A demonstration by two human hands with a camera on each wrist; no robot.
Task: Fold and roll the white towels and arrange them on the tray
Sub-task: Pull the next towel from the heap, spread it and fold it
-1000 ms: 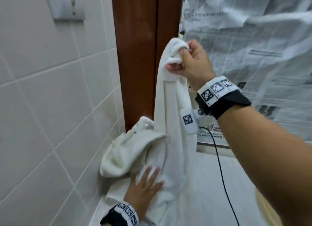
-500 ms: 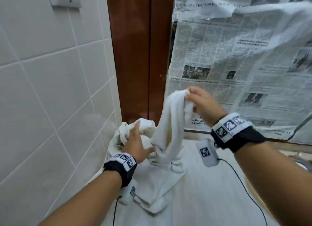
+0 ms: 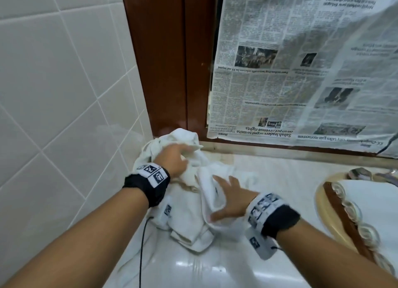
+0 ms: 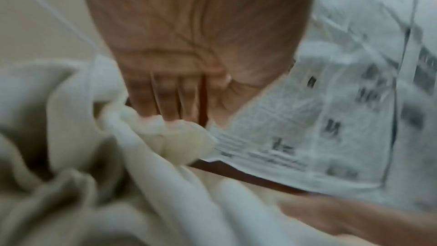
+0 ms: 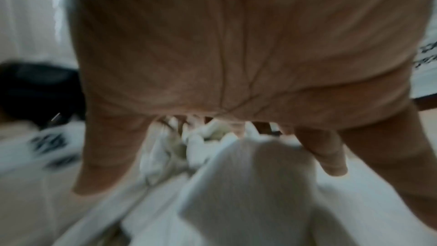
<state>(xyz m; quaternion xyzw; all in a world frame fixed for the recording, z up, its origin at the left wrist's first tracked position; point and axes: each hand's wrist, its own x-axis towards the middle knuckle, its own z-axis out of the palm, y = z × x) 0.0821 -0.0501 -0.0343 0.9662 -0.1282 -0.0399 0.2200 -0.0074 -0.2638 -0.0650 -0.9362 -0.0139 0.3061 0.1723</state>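
A heap of crumpled white towels (image 3: 187, 229) lies on the white counter, in the corner by the tiled wall. My left hand (image 3: 185, 152) rests on the back of the heap with straight fingers; the left wrist view shows its fingertips sunk into a bunched fold of towel (image 4: 165, 194). My right hand (image 3: 224, 193) lies flat with spread fingers on the towel just put down (image 3: 206, 186). The right wrist view shows the fingers (image 5: 331, 156) splayed over white cloth (image 5: 248, 194). The tray (image 3: 321, 199), gold-rimmed with a decorated edge, stands at the right, about a hand's width from my right wrist.
A tiled wall (image 3: 53, 94) closes the left side and a brown wooden frame (image 3: 163, 61) stands behind the heap. Newspaper (image 3: 290, 61) hangs over the back. A black cable (image 3: 142, 244) runs down from my left wrist. The glossy counter (image 3: 204, 270) lies in front.
My right hand has brought the hanging towel down from head height and laid it on the heap, letting go and spreading flat. My left hand moved from the front to the back of the heap.
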